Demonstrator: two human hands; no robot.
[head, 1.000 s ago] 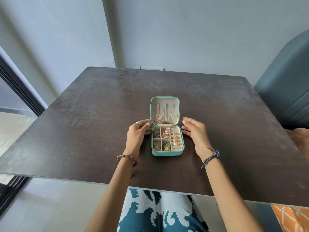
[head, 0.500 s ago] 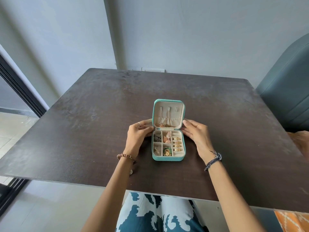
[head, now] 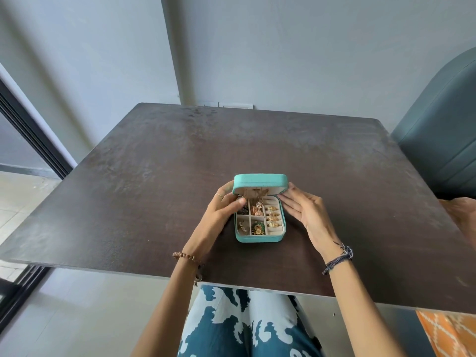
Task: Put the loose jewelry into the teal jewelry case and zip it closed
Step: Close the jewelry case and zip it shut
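Your case [head: 260, 234] sits at table [head: 128, 191] centre, its lid [head: 260, 181] tipped halfway down at 12 o'clock. Your left hand [head: 219, 215] grips the lid's left corner, thumb curled inside; your right hand [head: 304, 210] presses straight fingers to its right edge. Jewelry [head: 257, 210] fills the compartments, none seen loose; closing and zipping remain. No writing is legible.

— Teal on the jewelry case [head: 260, 179], cream lining inside; gold on the rings [head: 272, 217].
— Dark brown, mottled, across the table [head: 360, 176]. Blue-and-white print on the trousers [head: 244, 328].
— Brown beads on the left bracelet [head: 186, 257], dark cords on the right bracelet [head: 338, 258].
— Orange with white lattice on the cushion [head: 448, 331].
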